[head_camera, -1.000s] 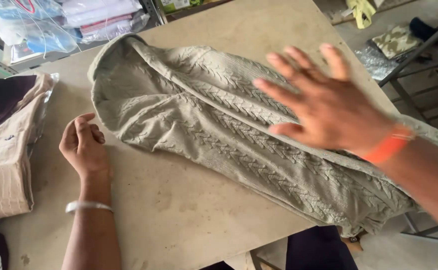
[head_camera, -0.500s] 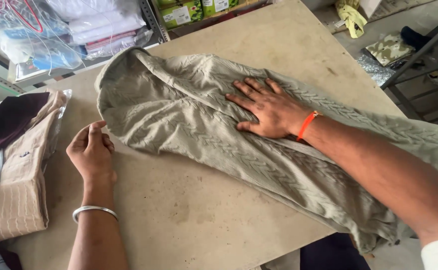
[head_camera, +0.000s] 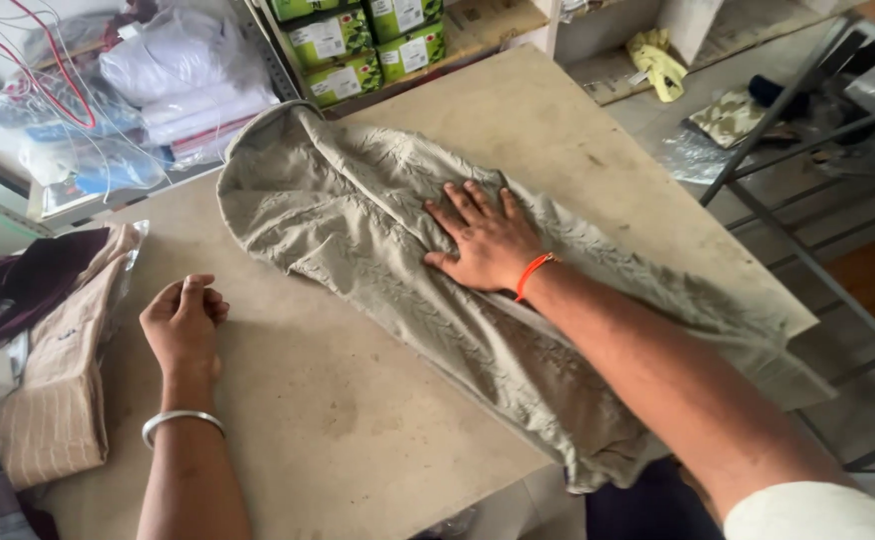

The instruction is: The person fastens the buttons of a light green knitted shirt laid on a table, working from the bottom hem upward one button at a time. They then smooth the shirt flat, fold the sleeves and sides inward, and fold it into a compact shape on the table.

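Note:
A grey-green cable-knit garment (head_camera: 358, 225) lies spread across the tan table (head_camera: 558, 130), one end hanging over the near right edge. My right hand (head_camera: 483, 238), with an orange band at the wrist, presses flat on the middle of the knit, fingers spread. My left hand (head_camera: 183, 322), wearing a silver bangle, rests curled on the bare tabletop just left of the garment, not touching it and holding nothing.
A stack of folded beige and dark clothes (head_camera: 48, 390) sits at the table's left edge. Behind it are plastic-wrapped bundles (head_camera: 173, 80) and green boxes (head_camera: 358, 45) on shelves. A metal frame (head_camera: 808, 150) stands to the right, over a floor with scattered items.
My right hand came down from above the garment and now lies flat on it, sliding slightly toward its far end. The left hand let go of the garment's edge and rests on the table.

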